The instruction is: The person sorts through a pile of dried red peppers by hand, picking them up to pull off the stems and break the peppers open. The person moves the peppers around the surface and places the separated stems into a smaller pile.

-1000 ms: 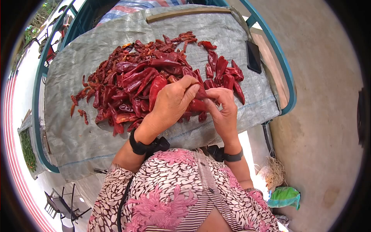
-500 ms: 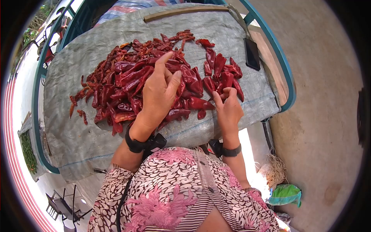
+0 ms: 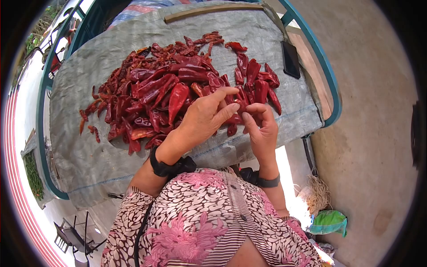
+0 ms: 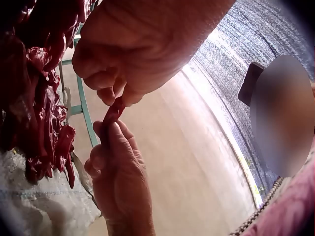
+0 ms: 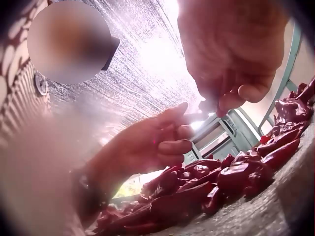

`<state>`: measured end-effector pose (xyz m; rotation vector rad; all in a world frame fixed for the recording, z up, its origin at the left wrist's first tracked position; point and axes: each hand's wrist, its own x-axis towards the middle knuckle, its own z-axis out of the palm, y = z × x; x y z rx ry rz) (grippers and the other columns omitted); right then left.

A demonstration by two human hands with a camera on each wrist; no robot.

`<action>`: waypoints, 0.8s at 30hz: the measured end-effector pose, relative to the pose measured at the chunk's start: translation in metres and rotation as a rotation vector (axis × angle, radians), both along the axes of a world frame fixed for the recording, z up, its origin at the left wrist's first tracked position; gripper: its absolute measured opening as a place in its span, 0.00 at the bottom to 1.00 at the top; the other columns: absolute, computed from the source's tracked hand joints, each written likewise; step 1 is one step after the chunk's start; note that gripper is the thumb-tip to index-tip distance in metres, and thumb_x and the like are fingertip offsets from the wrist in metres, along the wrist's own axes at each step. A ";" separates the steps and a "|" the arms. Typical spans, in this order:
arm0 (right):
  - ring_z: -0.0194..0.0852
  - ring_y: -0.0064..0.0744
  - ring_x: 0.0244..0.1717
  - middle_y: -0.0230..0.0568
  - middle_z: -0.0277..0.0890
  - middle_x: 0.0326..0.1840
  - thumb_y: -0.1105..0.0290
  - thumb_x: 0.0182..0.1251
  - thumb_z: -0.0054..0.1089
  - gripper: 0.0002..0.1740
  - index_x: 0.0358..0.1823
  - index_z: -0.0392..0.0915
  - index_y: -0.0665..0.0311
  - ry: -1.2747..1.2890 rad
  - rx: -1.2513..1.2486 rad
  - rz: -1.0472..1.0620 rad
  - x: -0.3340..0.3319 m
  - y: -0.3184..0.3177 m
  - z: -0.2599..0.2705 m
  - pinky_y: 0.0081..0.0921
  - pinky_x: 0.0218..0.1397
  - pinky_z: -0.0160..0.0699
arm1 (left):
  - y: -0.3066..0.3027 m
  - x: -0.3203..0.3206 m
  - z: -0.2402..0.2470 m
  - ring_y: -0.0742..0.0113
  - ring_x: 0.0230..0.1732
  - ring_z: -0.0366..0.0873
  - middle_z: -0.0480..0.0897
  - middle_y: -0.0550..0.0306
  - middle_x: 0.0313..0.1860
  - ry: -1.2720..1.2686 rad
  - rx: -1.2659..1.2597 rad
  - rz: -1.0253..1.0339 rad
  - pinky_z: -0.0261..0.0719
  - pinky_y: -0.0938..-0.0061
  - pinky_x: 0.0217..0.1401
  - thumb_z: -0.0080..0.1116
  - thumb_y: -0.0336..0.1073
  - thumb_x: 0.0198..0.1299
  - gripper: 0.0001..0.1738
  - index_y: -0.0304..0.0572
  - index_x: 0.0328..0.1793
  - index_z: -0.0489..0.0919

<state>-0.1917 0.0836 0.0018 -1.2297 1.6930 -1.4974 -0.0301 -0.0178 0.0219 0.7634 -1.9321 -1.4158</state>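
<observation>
A small red pepper (image 3: 240, 107) is held between both hands over the near right edge of the pile. The left hand (image 3: 202, 119) pinches one end between thumb and fingers; its index finger extends above. Fingers and thumb of the right hand (image 3: 264, 135) grip the other end. In the left wrist view the pepper (image 4: 113, 112) spans the fingertips of the left hand (image 4: 142, 46) and the right hand (image 4: 120, 182). The right wrist view has the left hand (image 5: 142, 145) facing the right hand (image 5: 231, 54), the pepper mostly hidden. Red peppers (image 3: 153, 91) lie heaped beside them.
A smaller group of peppers (image 3: 260, 84) lies right of the pile on a grey sheet (image 3: 111, 164). Beyond it are a black phone (image 3: 290, 59) and a teal rail (image 3: 321, 66). A wooden strip (image 3: 213, 11) lies along the far edge.
Half a second ago the hands were apart, the left over the pile and the right by the smaller group. They have come together, with a pepper between them.
</observation>
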 end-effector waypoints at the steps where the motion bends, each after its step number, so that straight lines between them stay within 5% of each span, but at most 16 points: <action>1: 0.74 0.12 0.28 0.25 0.79 0.35 0.76 0.72 0.65 0.07 0.49 0.78 0.62 -0.018 0.003 0.007 0.002 0.000 -0.001 0.14 0.29 0.71 | 0.000 -0.001 -0.004 0.79 0.28 0.68 0.73 0.64 0.28 0.013 -0.033 -0.010 0.70 0.78 0.32 0.60 0.37 0.74 0.16 0.38 0.63 0.79; 6: 0.77 0.16 0.29 0.29 0.81 0.39 0.73 0.74 0.63 0.08 0.51 0.80 0.62 0.017 0.044 -0.011 0.001 0.000 -0.006 0.18 0.30 0.74 | -0.005 0.003 -0.014 0.79 0.29 0.69 0.75 0.64 0.29 0.005 -0.121 0.079 0.69 0.78 0.32 0.58 0.35 0.75 0.10 0.37 0.55 0.80; 7: 0.78 0.19 0.29 0.31 0.82 0.41 0.73 0.73 0.63 0.08 0.51 0.80 0.61 0.056 0.073 -0.032 -0.003 0.000 -0.005 0.19 0.32 0.76 | -0.006 0.004 -0.012 0.73 0.29 0.73 0.77 0.59 0.29 0.006 -0.112 0.154 0.72 0.74 0.32 0.58 0.34 0.73 0.10 0.38 0.55 0.80; 10: 0.83 0.30 0.33 0.36 0.84 0.45 0.71 0.70 0.64 0.12 0.53 0.79 0.59 0.603 0.091 -0.173 -0.017 -0.008 -0.014 0.27 0.38 0.80 | -0.013 0.006 -0.009 0.60 0.27 0.81 0.80 0.52 0.27 0.028 -0.121 0.368 0.76 0.66 0.31 0.60 0.33 0.70 0.15 0.43 0.61 0.79; 13: 0.85 0.40 0.39 0.39 0.83 0.50 0.71 0.66 0.66 0.16 0.55 0.78 0.57 0.739 0.148 -0.186 -0.023 -0.013 -0.023 0.34 0.44 0.81 | -0.015 0.007 -0.007 0.58 0.28 0.82 0.81 0.52 0.27 -0.030 -0.184 0.436 0.77 0.65 0.32 0.61 0.33 0.69 0.20 0.44 0.66 0.76; 16: 0.86 0.41 0.41 0.40 0.84 0.49 0.71 0.66 0.66 0.15 0.53 0.79 0.58 0.778 0.149 -0.176 -0.025 -0.019 -0.035 0.36 0.45 0.81 | -0.013 0.006 -0.014 0.78 0.25 0.72 0.77 0.62 0.27 -0.071 -0.230 0.294 0.72 0.77 0.30 0.60 0.32 0.72 0.21 0.40 0.70 0.75; 19: 0.85 0.33 0.37 0.37 0.85 0.44 0.72 0.66 0.66 0.13 0.52 0.81 0.60 0.591 0.127 -0.207 -0.025 -0.018 -0.037 0.30 0.41 0.80 | -0.010 0.003 -0.014 0.52 0.31 0.84 0.83 0.50 0.30 -0.118 -0.199 0.275 0.79 0.61 0.35 0.62 0.34 0.68 0.22 0.44 0.67 0.76; 22: 0.81 0.20 0.33 0.32 0.85 0.40 0.75 0.66 0.67 0.12 0.50 0.82 0.62 0.153 0.126 -0.122 -0.019 -0.009 -0.017 0.22 0.36 0.77 | -0.009 0.002 -0.008 0.69 0.29 0.76 0.79 0.58 0.28 -0.088 -0.179 0.242 0.75 0.71 0.34 0.61 0.38 0.72 0.23 0.41 0.70 0.75; 24: 0.77 0.15 0.32 0.30 0.84 0.40 0.77 0.67 0.67 0.11 0.50 0.83 0.64 0.129 0.085 -0.036 -0.010 0.000 -0.004 0.18 0.34 0.74 | -0.008 0.000 -0.011 0.77 0.28 0.72 0.76 0.64 0.27 -0.057 -0.127 0.203 0.73 0.77 0.33 0.59 0.40 0.75 0.22 0.39 0.69 0.75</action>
